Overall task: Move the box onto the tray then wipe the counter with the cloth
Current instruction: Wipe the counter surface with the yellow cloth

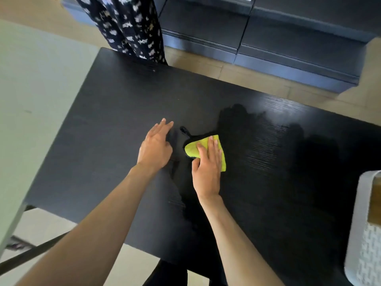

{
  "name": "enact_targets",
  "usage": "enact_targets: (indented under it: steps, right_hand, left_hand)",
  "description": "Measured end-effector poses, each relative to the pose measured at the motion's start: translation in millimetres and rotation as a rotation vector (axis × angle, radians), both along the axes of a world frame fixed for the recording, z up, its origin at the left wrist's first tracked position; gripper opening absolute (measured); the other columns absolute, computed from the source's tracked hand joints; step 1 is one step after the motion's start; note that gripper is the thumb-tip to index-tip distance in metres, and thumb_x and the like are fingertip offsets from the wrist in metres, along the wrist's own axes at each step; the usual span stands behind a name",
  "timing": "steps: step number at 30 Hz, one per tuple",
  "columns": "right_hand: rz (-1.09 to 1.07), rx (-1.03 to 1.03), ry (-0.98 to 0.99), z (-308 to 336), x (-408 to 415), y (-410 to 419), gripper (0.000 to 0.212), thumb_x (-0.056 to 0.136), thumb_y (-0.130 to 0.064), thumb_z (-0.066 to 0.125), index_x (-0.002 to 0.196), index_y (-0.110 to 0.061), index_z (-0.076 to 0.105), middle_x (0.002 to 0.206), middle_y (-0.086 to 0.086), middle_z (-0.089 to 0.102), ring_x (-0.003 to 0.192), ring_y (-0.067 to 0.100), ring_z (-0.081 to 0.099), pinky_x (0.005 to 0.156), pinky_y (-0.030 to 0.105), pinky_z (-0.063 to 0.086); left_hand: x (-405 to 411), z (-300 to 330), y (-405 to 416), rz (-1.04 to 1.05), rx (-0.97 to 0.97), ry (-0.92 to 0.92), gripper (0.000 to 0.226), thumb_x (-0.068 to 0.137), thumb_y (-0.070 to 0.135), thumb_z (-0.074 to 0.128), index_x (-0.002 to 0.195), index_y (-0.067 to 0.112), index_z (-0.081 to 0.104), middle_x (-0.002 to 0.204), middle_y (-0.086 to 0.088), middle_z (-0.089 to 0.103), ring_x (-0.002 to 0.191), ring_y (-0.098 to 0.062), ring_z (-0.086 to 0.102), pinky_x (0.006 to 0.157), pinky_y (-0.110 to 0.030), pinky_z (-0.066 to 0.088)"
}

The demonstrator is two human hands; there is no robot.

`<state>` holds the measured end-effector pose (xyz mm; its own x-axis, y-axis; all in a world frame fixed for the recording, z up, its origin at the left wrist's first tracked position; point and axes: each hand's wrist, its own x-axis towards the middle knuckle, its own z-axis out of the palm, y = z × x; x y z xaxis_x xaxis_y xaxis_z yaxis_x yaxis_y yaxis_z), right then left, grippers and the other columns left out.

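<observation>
- Cloth (206,150), yellow-green, folded, flat on black counter (268,162) near its middle.
- Right hand (206,170) pressed flat on cloth, fingers stretched, not curled around it.
- Left hand (155,144) just beside, spread, holding nothing.
- Tray (362,234), white, at right edge; box (375,203) inside it.

We think this is a home: we see a black wooden tabletop (115,104), a light wood floor (243,75), and dark blue drawers (288,44) behind.
</observation>
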<state>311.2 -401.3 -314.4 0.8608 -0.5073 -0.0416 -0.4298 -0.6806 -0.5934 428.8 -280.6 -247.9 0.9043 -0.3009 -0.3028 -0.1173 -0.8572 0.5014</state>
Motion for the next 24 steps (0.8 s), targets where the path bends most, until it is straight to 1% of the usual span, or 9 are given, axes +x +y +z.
enact_targets:
  steps: [4, 8, 11, 15, 17, 19, 21, 24]
  right_hand:
    - [0.069, 0.011, -0.001, -1, 29, 16, 0.047, 0.093, -0.004, 0.06, 0.138, -0.016, 0.059, 0.168, 0.015, 0.028, 0.16, 0.028, 0.016, 0.131, 0.044, 0.014]
    - [0.086, 0.068, -0.021, -3, 55, 3, 0.046, 0.092, -0.004, 0.06, 0.137, -0.017, 0.06, 0.169, 0.012, 0.028, 0.16, 0.025, 0.016, 0.131, 0.041, 0.011]
    - [0.115, 0.068, -0.02, -6, 65, -17, 0.042, 0.094, -0.004, 0.061, 0.135, -0.015, 0.06, 0.168, 0.011, 0.03, 0.159, 0.023, 0.018, 0.131, 0.037, 0.009]
    - [0.076, 0.061, -0.017, -6, 49, -43, 0.037, 0.094, -0.002, 0.064, 0.129, -0.013, 0.061, 0.168, 0.011, 0.031, 0.159, 0.022, 0.019, 0.131, 0.042, 0.011]
    - [0.033, 0.055, -0.013, -5, 31, -58, 0.036, 0.095, -0.003, 0.063, 0.129, -0.014, 0.06, 0.169, 0.009, 0.03, 0.16, 0.021, 0.017, 0.131, 0.043, 0.012]
    - [-0.019, 0.036, -0.006, -4, 10, -76, 0.036, 0.096, -0.004, 0.063, 0.131, -0.016, 0.059, 0.169, 0.007, 0.029, 0.16, 0.02, 0.016, 0.131, 0.043, 0.013]
    - [-0.077, 0.022, 0.0, -3, -12, -95, 0.038, 0.097, -0.006, 0.062, 0.133, -0.017, 0.058, 0.169, 0.005, 0.028, 0.16, 0.02, 0.017, 0.13, 0.042, 0.014]
    - [-0.15, 0.001, 0.015, -2, -46, -127, 0.038, 0.098, -0.005, 0.061, 0.134, -0.018, 0.059, 0.169, 0.004, 0.03, 0.159, 0.021, 0.019, 0.13, 0.044, 0.017]
  left_hand:
    - [4, 2, 14, 0.032, -0.029, -0.041, 0.07, 0.089, -0.004, 0.043, 0.153, 0.025, 0.042, 0.165, 0.003, 0.031, 0.153, -0.018, 0.023, 0.118, -0.043, 0.035]
    - [6, -3, 16, 0.026, -0.023, -0.052, 0.071, 0.088, -0.005, 0.044, 0.153, 0.023, 0.041, 0.164, -0.001, 0.032, 0.153, -0.022, 0.025, 0.117, -0.049, 0.038]
    - [3, -3, 5, -0.021, 0.004, -0.059, 0.071, 0.089, -0.004, 0.044, 0.154, 0.023, 0.039, 0.165, -0.002, 0.031, 0.153, -0.023, 0.025, 0.117, -0.049, 0.037]
    - [0, -6, -18, -0.115, 0.06, -0.049, 0.071, 0.09, 0.0, 0.045, 0.155, 0.026, 0.036, 0.167, -0.002, 0.026, 0.154, -0.025, 0.021, 0.12, -0.05, 0.032]
    - [1, -10, -32, -0.185, 0.095, -0.043, 0.066, 0.094, 0.008, 0.047, 0.156, 0.027, 0.033, 0.167, -0.004, 0.024, 0.155, -0.027, 0.019, 0.121, -0.052, 0.029]
    - [-1, -14, -49, -0.252, 0.133, -0.046, 0.06, 0.1, 0.023, 0.049, 0.157, 0.029, 0.032, 0.168, -0.005, 0.023, 0.154, -0.029, 0.019, 0.122, -0.053, 0.027]
    - [-3, -16, -67, -0.291, 0.155, -0.041, 0.058, 0.102, 0.035, 0.048, 0.157, 0.03, 0.03, 0.168, -0.004, 0.021, 0.155, -0.029, 0.018, 0.122, -0.053, 0.026]
    - [-7, -21, -95, -0.339, 0.18, -0.032, 0.058, 0.103, 0.042, 0.044, 0.158, 0.032, 0.027, 0.169, -0.002, 0.018, 0.155, -0.029, 0.016, 0.124, -0.052, 0.023]
